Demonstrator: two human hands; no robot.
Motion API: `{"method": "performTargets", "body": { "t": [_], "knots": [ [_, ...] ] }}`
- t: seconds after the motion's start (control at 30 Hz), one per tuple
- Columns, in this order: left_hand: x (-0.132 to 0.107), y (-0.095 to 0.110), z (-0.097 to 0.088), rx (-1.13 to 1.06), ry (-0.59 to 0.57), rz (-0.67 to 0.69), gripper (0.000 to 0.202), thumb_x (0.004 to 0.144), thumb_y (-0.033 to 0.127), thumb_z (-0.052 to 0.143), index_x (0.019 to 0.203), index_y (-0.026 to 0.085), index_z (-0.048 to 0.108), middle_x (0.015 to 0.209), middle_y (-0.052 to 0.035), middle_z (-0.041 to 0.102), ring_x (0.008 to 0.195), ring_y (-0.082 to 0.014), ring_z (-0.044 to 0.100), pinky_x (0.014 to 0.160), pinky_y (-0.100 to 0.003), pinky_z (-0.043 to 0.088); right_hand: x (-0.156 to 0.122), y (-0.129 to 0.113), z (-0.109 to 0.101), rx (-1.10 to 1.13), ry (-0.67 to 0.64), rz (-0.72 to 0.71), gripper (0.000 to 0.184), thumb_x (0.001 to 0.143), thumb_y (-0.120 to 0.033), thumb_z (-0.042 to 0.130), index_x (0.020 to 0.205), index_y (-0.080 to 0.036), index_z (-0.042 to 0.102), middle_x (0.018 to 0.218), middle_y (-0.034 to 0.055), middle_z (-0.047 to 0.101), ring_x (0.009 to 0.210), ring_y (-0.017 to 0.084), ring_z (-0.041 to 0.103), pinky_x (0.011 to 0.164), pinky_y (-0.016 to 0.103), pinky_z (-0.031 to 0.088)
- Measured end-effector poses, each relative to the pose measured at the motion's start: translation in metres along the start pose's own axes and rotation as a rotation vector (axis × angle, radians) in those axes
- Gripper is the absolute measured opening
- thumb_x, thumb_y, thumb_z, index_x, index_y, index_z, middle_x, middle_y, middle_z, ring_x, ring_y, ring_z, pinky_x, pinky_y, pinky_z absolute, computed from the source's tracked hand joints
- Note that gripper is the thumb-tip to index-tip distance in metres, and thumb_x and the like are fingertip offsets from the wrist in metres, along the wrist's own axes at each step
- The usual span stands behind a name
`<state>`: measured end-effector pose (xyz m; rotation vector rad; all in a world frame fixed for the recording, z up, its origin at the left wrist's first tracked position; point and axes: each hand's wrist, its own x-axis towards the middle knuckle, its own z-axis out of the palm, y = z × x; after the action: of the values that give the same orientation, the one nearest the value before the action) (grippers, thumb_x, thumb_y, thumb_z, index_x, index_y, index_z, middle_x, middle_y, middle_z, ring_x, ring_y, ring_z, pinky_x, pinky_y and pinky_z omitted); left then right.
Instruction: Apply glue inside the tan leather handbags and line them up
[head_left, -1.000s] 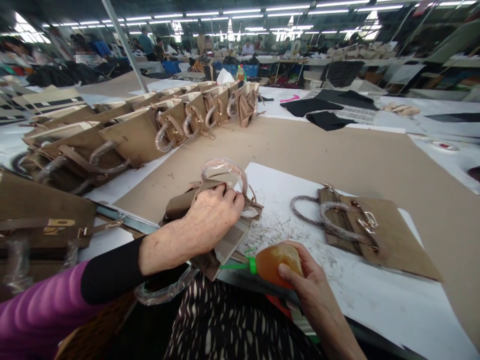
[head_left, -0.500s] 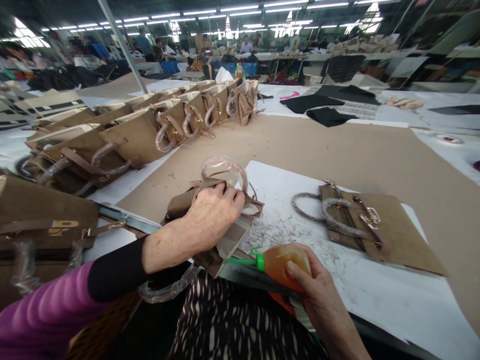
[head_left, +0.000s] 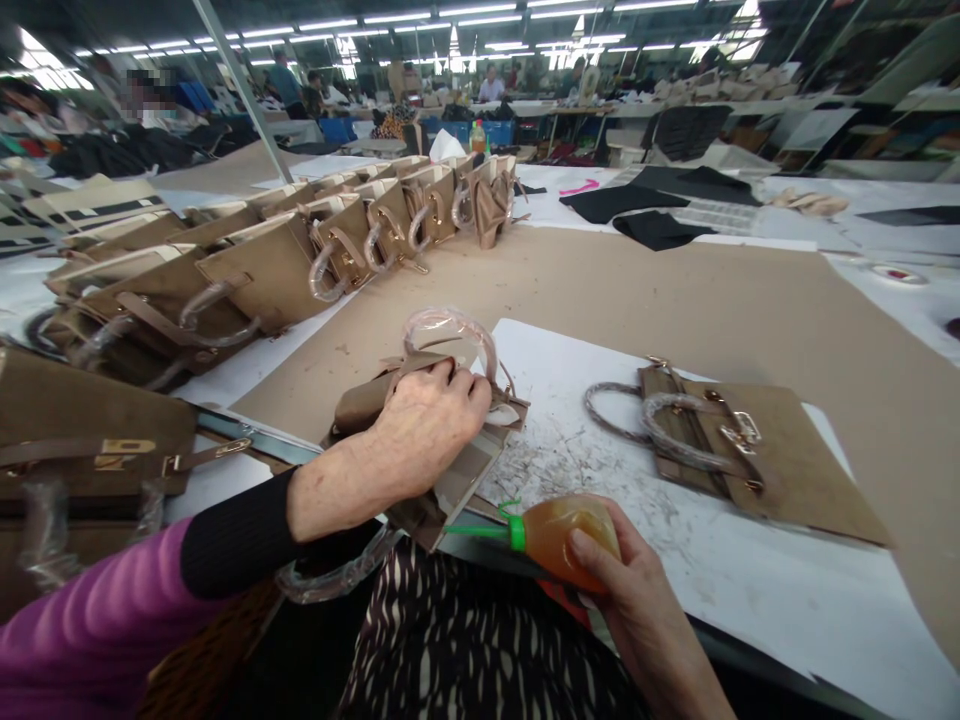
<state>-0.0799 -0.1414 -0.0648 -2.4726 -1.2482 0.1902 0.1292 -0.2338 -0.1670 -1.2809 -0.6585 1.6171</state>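
- Fingertips of the left hand (head_left: 420, 420) are curling out of sight into the brown bag (head_left: 461, 480); their exact contact is remaining hidden.
- The left hand and wrist are covering much of the bag's middle, and its lower end is sinking into shadow above the patterned garment (head_left: 450, 640).
- Most fingers of the right hand (head_left: 622, 570) are hiding behind the squeeze bottle (head_left: 559, 535); the right forearm is running out at the lower border.
- The green nozzle (head_left: 480, 531) is ending at the bag's lower edge; whether the tip is touching cannot be told.
- A further bag (head_left: 90, 410) is being cut off by the left border.
- The brown bag is lying tilted beneath the left hand, at the table's near edge, left of the bottle. One film-wrapped handle (head_left: 450, 320) is arching beyond the knuckles; another (head_left: 337, 580) is hanging below the wrist.
- The left hand is clamping onto the bag, back upward, knuckles bent, forearm reaching in from the lower left.
- The right hand is gripping the bottle, thumb on the near side, directing the nozzle leftward.
- The hands are working apart, the right one nearer the body.
- A second bag (head_left: 795, 450) is resting on the white sheet (head_left: 712, 570), to the right.
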Motion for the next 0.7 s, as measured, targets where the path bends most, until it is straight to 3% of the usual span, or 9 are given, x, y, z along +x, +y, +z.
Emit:
{"method": "performTargets", "body": {
  "t": [0.3, 0.47, 0.6, 0.7],
  "knots": [
    [0.002, 0.000, 0.000, -0.009, 0.003, 0.003, 0.036, 0.067, 0.006, 0.061, 0.103, 0.008, 0.055, 0.092, -0.0117, 0.062, 0.083, -0.0267, 0.057, 0.062, -0.034, 0.050, -0.011, -0.002, 0.010, -0.115, 0.052, -0.068, 0.044, 0.065, -0.046, 0.076, 0.097, -0.022, 0.058, 0.079, 0.0013, 0.065, 0.073, 0.022, 0.059, 0.062, 0.027, 0.049],
    [0.005, -0.002, -0.002, -0.018, -0.007, 0.005, 0.038, 0.061, 0.003, 0.063, 0.098, 0.008, 0.056, 0.090, -0.0116, 0.062, 0.082, -0.0270, 0.058, 0.061, -0.034, 0.050, -0.020, -0.001, 0.010, -0.263, 0.179, -0.161, 0.049, 0.063, -0.047, 0.075, 0.103, -0.024, 0.057, 0.085, 0.0005, 0.066, 0.077, 0.023, 0.062, 0.067, 0.028, 0.052],
    [0.008, -0.004, -0.006, -0.029, -0.004, 0.006, 0.034, 0.058, 0.002, 0.062, 0.092, 0.009, 0.056, 0.087, -0.0113, 0.062, 0.080, -0.0286, 0.057, 0.057, -0.036, 0.050, -0.006, -0.001, 0.001, -0.385, 0.256, -0.226, 0.056, 0.066, -0.051, 0.073, 0.112, -0.025, 0.053, 0.096, 0.0015, 0.066, 0.087, 0.024, 0.062, 0.072, 0.029, 0.051],
    [0.014, -0.008, -0.009, -0.042, -0.037, 0.017, 0.037, 0.054, 0.003, 0.065, 0.089, 0.009, 0.057, 0.086, -0.0113, 0.062, 0.079, -0.0291, 0.058, 0.058, -0.037, 0.050, 0.013, -0.002, -0.006, -0.513, 0.255, -0.356, 0.055, 0.067, -0.054, 0.071, 0.110, -0.023, 0.055, 0.100, 0.0043, 0.065, 0.088, 0.027, 0.061, 0.077, 0.035, 0.051]
  ]
}}
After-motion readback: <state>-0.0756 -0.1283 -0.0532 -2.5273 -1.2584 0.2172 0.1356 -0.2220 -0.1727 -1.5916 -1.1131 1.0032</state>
